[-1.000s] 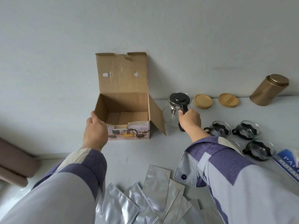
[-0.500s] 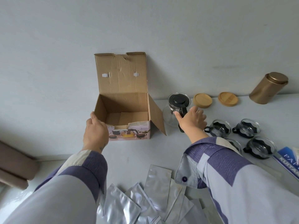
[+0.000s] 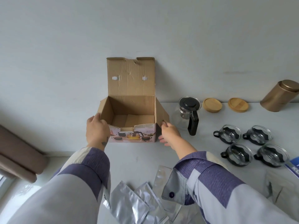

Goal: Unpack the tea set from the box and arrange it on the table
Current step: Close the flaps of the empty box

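Both hands on the open box [image 3: 131,110] at tabletop [image 3: 137,157] centre, left hand [image 3: 96,132] gripping its 9 o'clock wall, right hand [image 3: 169,133] pinching the 3 o'clock flap; teapot [image 3: 188,114] and four cups [image 3: 250,145] sit at 3 o'clock.

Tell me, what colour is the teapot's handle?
Black. The teapot's handle shows best in the head view, right of the box.
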`<state>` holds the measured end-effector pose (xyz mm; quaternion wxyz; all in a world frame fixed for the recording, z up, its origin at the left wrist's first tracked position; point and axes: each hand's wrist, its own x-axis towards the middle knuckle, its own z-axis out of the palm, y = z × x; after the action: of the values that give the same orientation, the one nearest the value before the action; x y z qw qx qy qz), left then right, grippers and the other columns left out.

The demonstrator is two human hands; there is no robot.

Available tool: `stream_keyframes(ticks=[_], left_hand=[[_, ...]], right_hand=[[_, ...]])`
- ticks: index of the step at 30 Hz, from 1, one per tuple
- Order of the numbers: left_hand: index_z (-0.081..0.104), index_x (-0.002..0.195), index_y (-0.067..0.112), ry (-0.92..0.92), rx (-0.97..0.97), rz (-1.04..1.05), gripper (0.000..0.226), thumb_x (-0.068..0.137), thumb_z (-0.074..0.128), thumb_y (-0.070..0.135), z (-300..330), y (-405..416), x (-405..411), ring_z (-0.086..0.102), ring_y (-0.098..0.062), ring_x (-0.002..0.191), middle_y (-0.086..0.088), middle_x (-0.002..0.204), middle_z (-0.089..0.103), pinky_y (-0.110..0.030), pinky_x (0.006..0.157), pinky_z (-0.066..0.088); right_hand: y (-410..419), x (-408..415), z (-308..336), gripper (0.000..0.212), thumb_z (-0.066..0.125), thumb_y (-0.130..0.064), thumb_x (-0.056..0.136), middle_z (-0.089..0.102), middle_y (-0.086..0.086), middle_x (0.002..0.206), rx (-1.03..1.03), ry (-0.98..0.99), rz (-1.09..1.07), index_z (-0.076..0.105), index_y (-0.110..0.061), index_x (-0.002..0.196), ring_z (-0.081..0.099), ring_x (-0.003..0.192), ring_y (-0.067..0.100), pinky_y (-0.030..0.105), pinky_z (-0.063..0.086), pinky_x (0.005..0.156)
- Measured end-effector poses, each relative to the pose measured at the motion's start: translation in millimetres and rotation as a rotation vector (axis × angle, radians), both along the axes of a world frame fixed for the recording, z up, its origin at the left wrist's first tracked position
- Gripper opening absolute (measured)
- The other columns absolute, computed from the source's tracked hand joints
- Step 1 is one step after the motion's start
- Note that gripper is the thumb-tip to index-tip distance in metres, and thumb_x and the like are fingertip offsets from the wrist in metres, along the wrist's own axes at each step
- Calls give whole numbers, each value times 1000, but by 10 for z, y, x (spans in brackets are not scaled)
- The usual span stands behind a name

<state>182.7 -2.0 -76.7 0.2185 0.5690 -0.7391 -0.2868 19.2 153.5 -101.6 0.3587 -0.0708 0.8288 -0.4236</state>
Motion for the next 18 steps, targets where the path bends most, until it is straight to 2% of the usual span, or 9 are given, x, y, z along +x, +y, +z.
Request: stream_keyframes(ticks=[1,4,7,9,11,12,14,16,18], left_hand=[[39,141,12,-2,-7,15,45,97,29,15,6,-25,67,46,-33,123,-13,144,36,-43,101,38],[43,135,5,12,-13,97,43,95,33,16,4,-101,290,47,-36,116,-18,137,40,-43,97,39],[36,131,-2,49,60,239,49,90,44,23,1,-162,475,48,-40,113,-22,129,44,-43,91,40],[38,124,-2,88,132,288,49,87,51,28,4,-192,548,53,-40,106,-20,119,52,-40,81,42],[41,119,0,135,129,275,44,86,55,25,23,-196,562,56,-39,101,-19,114,57,-38,77,42],[41,119,2,164,90,264,44,85,58,23,37,-191,553,56,-38,102,-19,115,58,-38,78,43],[37,129,4,206,6,227,52,85,61,18,57,-179,517,53,-37,112,-17,125,55,-39,87,43],[24,145,8,193,-46,163,69,87,60,14,65,-173,470,45,-34,126,-13,140,45,-40,102,40],[20,148,14,167,-79,76,68,90,53,5,68,-157,390,46,-33,126,-12,141,46,-42,104,41]], right_hand=[[-53,35,-24,47,32,-45,99,62,10,124,-8,28,-2,33,-35,145,67,96,28,32,54,71],[-200,151,-112,45,40,-43,95,59,5,133,-53,106,-50,45,-32,139,61,108,26,41,51,94],[-293,253,-32,40,50,-32,94,59,6,132,-156,194,-181,53,-20,132,57,115,28,40,48,97],[-313,283,92,36,56,-25,92,62,9,124,-193,297,-286,52,-13,125,59,111,30,37,49,89],[-319,319,239,34,59,-19,88,65,10,108,-249,417,-374,41,-11,116,63,96,32,33,45,69],[-332,336,296,34,59,-17,86,67,9,101,-280,485,-396,35,-13,110,64,89,32,31,41,63],[-359,378,388,37,60,-15,85,71,4,99,-316,624,-378,27,-18,102,66,83,30,28,40,60],[-384,430,442,39,59,-16,86,72,-3,103,-326,759,-319,25,-22,102,67,84,29,28,42,59],[-402,470,452,37,59,-17,87,73,-7,103,-320,868,-233,30,-24,108,69,84,26,30,48,58]])
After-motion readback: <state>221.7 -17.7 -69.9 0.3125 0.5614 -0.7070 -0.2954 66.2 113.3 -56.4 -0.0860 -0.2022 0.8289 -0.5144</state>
